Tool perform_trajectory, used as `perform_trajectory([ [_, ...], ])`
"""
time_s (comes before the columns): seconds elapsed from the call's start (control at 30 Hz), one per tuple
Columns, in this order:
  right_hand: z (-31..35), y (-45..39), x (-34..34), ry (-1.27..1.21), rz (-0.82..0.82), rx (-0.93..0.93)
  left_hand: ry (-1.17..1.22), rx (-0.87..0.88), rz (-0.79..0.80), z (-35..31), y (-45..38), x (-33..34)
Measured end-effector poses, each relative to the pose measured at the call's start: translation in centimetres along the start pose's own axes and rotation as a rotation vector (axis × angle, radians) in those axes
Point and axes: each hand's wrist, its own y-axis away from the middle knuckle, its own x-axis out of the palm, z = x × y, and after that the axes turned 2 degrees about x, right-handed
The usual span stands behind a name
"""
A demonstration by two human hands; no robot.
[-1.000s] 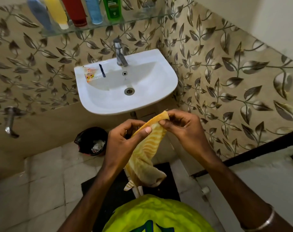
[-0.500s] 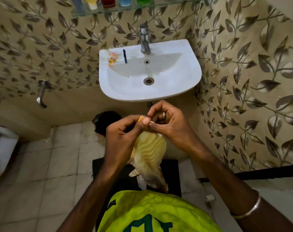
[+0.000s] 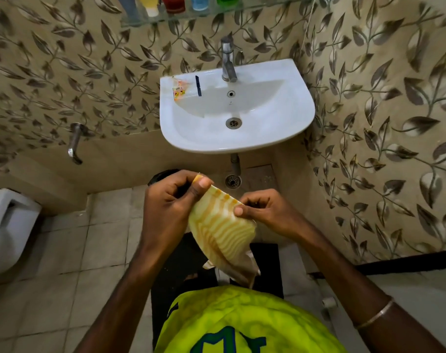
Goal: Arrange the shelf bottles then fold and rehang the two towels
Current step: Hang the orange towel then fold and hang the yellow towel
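A small yellow striped towel (image 3: 220,226) hangs between both hands below the sink. My left hand (image 3: 169,205) pinches its upper left corner between thumb and fingers. My right hand (image 3: 264,211) pinches the upper right corner, a little lower. The cloth's top edge is stretched between them and the rest droops toward my green shirt. Several coloured bottles (image 3: 176,3) stand in a row on the glass shelf (image 3: 166,19) at the top edge, their tops cut off by the frame.
A white wall sink (image 3: 288,123) with a steel tap (image 3: 228,59) sits straight ahead; a sachet (image 3: 180,88) and a dark stick lie on its rim. A wall spout (image 3: 75,143) is at left, a toilet (image 3: 8,230) far left, a black mat (image 3: 176,266) underfoot.
The hands met with the towel's corners together, then drew apart again, stretching the top edge. The view tilted down and the hands sit lower, away from the sink.
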Motion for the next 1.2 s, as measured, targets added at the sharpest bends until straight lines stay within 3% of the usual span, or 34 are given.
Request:
perform_trajectory([
  [0.1, -1.2, 0.4, -0.1, 0.011, -0.056, -0.012, -0.047, 0.004, -0.046, 0.5, 0.3, -0.9],
  [0.23, -1.1, 0.4, 0.6, 0.037, -0.199, -0.034, -0.288, 0.084, -0.13, 2.1, 0.8, -1.5],
  [0.33, -0.6, -0.2, 1.9, 0.073, -0.251, -0.064, -0.426, 0.18, -0.096, 3.1, 1.3, -1.1],
  [0.4, -0.2, -0.4, 2.7, 0.105, -0.228, -0.096, -0.446, 0.143, -0.004, 3.4, 1.6, -0.4],
  [0.57, 1.2, -0.6, 3.2, 0.282, -0.093, -0.148, -0.395, 0.06, 0.401, 3.3, 1.0, -0.5],
  [0.63, 1.3, -0.5, 3.2, 0.304, -0.071, -0.155, -0.397, 0.017, 0.472, 3.1, 0.8, -0.9],
  [0.9, -0.3, 0.1, 3.7, 0.149, -0.045, -0.104, -0.467, -0.028, 0.381, 1.6, 1.3, -1.8],
  [1.2, -3.5, 0.7, 2.5, 0.178, -0.104, 0.005, -0.478, -0.061, 0.291, 0.7, 1.5, -5.0],
])
